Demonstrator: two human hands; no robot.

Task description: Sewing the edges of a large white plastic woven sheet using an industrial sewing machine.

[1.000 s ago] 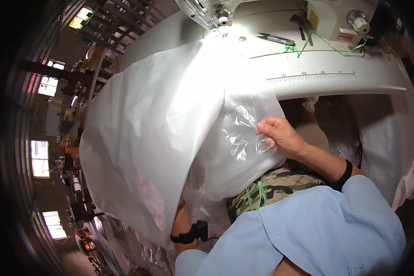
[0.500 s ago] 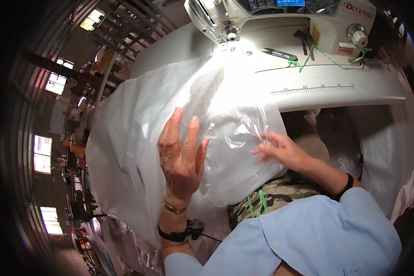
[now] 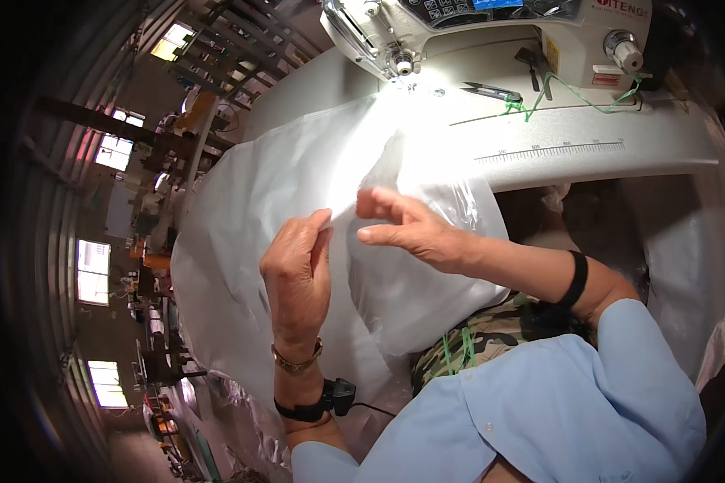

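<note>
A large white translucent sheet (image 3: 242, 201) spreads from the sewing machine's lit needle area down toward my lap. Over its right part lies a layer of clear, shiny plastic film (image 3: 427, 302). My left hand (image 3: 296, 270) is above the white sheet, left of the film's edge, its thumb and fingertips drawn together. What is between them, if anything, is too small to make out. My right hand (image 3: 419, 232) reaches across the film toward the left one, thumb apart from the slightly blurred fingers, with nothing visible in it. A gap separates the two hands.
The sewing machine (image 3: 491, 28) stands at the back, its needle area brightly lit. Thread snips (image 3: 491, 92), a small dark tool (image 3: 532, 68) and green thread (image 3: 592, 101) lie on its bed. A printed ruler (image 3: 552, 150) runs near the bed's front edge.
My right hand has moved left and a little away from me, over the film. My left hand's spread fingers have come together, its fingertips lower and turned right.
</note>
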